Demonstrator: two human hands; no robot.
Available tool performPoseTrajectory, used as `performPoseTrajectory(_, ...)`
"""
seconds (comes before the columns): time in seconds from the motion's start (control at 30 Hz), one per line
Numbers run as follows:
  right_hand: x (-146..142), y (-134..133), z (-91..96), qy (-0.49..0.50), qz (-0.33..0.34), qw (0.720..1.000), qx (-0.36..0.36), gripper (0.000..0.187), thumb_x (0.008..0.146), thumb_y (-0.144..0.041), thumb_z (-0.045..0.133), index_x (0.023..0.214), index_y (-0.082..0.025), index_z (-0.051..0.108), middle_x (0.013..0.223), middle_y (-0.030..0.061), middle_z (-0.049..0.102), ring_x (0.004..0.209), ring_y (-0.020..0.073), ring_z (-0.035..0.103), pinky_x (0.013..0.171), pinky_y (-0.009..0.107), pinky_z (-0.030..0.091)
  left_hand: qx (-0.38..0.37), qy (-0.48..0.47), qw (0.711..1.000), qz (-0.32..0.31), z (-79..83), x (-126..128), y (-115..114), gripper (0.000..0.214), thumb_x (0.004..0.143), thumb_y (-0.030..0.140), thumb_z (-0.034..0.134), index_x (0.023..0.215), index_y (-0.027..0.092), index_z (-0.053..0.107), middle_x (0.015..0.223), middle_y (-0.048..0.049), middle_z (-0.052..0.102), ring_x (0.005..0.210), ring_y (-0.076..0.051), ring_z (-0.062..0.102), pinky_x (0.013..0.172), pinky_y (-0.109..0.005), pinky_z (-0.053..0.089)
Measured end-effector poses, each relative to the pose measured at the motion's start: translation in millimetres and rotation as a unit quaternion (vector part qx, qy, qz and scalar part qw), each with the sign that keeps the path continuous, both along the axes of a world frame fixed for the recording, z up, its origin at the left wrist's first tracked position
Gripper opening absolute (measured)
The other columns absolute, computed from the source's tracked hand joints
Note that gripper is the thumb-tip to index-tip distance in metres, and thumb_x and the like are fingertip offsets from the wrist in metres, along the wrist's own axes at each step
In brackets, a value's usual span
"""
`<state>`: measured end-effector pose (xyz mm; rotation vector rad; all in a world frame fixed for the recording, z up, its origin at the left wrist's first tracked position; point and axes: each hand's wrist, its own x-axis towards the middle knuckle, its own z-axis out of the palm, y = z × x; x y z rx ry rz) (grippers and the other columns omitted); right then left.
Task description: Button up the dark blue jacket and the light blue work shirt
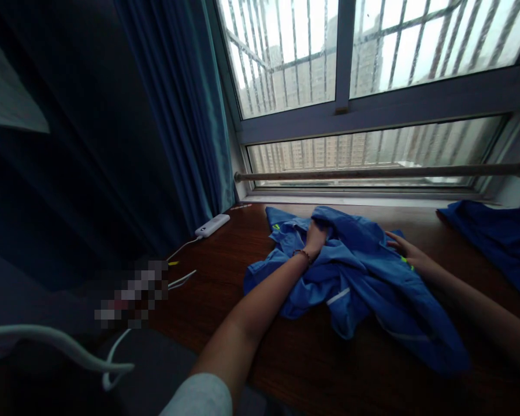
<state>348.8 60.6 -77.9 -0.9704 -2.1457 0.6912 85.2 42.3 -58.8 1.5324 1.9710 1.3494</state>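
Note:
A crumpled blue garment [364,268], jacket-like, with pale stripes and small yellow-green marks, lies spread over a dark wooden surface [225,277]. My left hand [316,238] reaches into its folds near the far side; the cloth covers those fingers, so their grip is hidden. A beaded bracelet [302,253] circles that wrist. At the garment's right edge rests my right hand [409,252], with the visible fingers stretched out and slightly apart against the fabric. Part of this hand is behind the cloth.
Another blue cloth [498,242] lies at the right. A white power strip [212,225] with a cord sits at the left, by the blue curtain [177,115]. Behind the surface are a barred window [342,58] and a horizontal rail [372,173]. A pale curved tube [56,341] shows lower left.

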Motion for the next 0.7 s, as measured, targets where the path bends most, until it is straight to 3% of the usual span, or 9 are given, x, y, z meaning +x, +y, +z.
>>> performPoseTrajectory(0.07,-11.3,-8.2,-2.3,0.007,0.018,0.999,-0.026,0.067,0.068,-0.039,0.054,0.129,-0.019,0.034,0.100,0.0115,0.061,0.076,0.0233,0.062,0.062,0.033,0.051,-0.007,0.071,0.996,-0.043,-2.0,22.2,-10.1,0.036,0.072,0.021,0.056,0.107,0.014,0.050,0.114,-0.0156,0.050,0.105,-0.025,0.048,0.090,-0.040,0.037)
performPoseTrajectory(0.13,-16.3,-15.2,0.2,0.002,0.013,0.999,-0.037,0.061,0.065,-0.040,0.057,0.122,-0.020,0.044,0.094,0.0090,0.063,0.075,0.0246,0.062,0.065,0.035,0.050,0.004,0.207,0.977,-0.051,0.5,42.3,-22.7,0.038,0.078,0.022,0.049,0.115,0.016,0.046,0.127,-0.0166,0.041,0.116,-0.028,0.038,0.095,-0.047,0.030)
performPoseTrajectory(0.23,-17.7,-21.5,7.0,-0.012,-0.003,1.000,-0.025,0.038,0.066,-0.041,0.056,0.097,-0.020,0.060,0.085,0.0078,0.065,0.081,0.0278,0.060,0.070,0.037,0.049,0.075,0.418,0.900,-0.104,13.3,59.4,-40.3,0.040,0.086,0.021,0.031,0.125,0.021,0.037,0.134,-0.0116,0.034,0.121,-0.026,0.030,0.096,-0.045,0.030)
performPoseTrajectory(0.33,-18.0,-22.5,13.3,-0.017,0.020,0.998,-0.050,0.028,0.065,-0.041,0.055,0.081,-0.019,0.063,0.077,0.0059,0.066,0.081,0.0280,0.060,0.072,0.038,0.048,0.135,0.501,0.811,-0.271,26.8,60.1,-49.0,0.040,0.088,0.021,0.025,0.125,0.026,0.038,0.125,-0.0065,0.044,0.109,-0.019,0.043,0.089,-0.032,0.037)
performPoseTrajectory(0.4,-16.4,-21.1,18.8,-0.024,0.031,0.997,-0.072,0.024,0.064,-0.039,0.056,0.075,-0.018,0.061,0.072,0.0045,0.065,0.078,0.0266,0.060,0.071,0.037,0.048,0.129,0.522,0.775,-0.332,31.0,53.6,-49.0,0.036,0.088,0.019,0.024,0.115,0.025,0.047,0.111,-0.0061,0.053,0.096,-0.017,0.050,0.081,-0.028,0.040)
performPoseTrajectory(0.47,-11.7,-19.5,27.4,-0.013,0.011,0.994,-0.103,0.021,0.064,-0.036,0.055,0.073,-0.017,0.058,0.068,0.0038,0.063,0.071,0.0240,0.060,0.064,0.033,0.048,0.119,0.510,0.791,-0.318,32.2,42.5,-46.4,0.029,0.087,0.021,0.029,0.102,0.021,0.053,0.096,-0.0072,0.057,0.088,-0.017,0.053,0.075,-0.027,0.042)
performPoseTrajectory(0.57,-1.4,-21.1,46.9,0.056,-0.102,0.988,-0.100,0.022,0.067,-0.035,0.054,0.079,-0.016,0.055,0.067,0.0040,0.061,0.061,0.0196,0.059,0.053,0.028,0.046,0.142,0.388,0.886,-0.212,33.1,21.6,-41.1,0.018,0.082,0.021,0.039,0.091,0.016,0.054,0.087,-0.0076,0.057,0.082,-0.017,0.053,0.071,-0.026,0.042)
performPoseTrajectory(0.63,2.8,-27.3,61.7,0.106,-0.199,0.974,-0.009,0.026,0.069,-0.035,0.053,0.088,-0.016,0.054,0.070,0.0043,0.060,0.060,0.0179,0.058,0.052,0.026,0.045,0.165,0.260,0.942,-0.135,33.9,11.2,-37.5,0.016,0.079,0.017,0.040,0.087,0.016,0.053,0.080,-0.0055,0.058,0.075,-0.016,0.053,0.068,-0.025,0.042)
performPoseTrajectory(0.7,2.8,-37.1,74.2,0.130,-0.269,0.948,0.109,0.030,0.072,-0.036,0.052,0.095,-0.017,0.052,0.074,0.0046,0.058,0.062,0.0170,0.057,0.054,0.026,0.044,0.182,0.133,0.969,-0.099,35.1,7.6,-33.5,0.016,0.076,0.012,0.040,0.083,0.016,0.054,0.069,-0.0020,0.056,0.066,-0.014,0.052,0.064,-0.024,0.041)
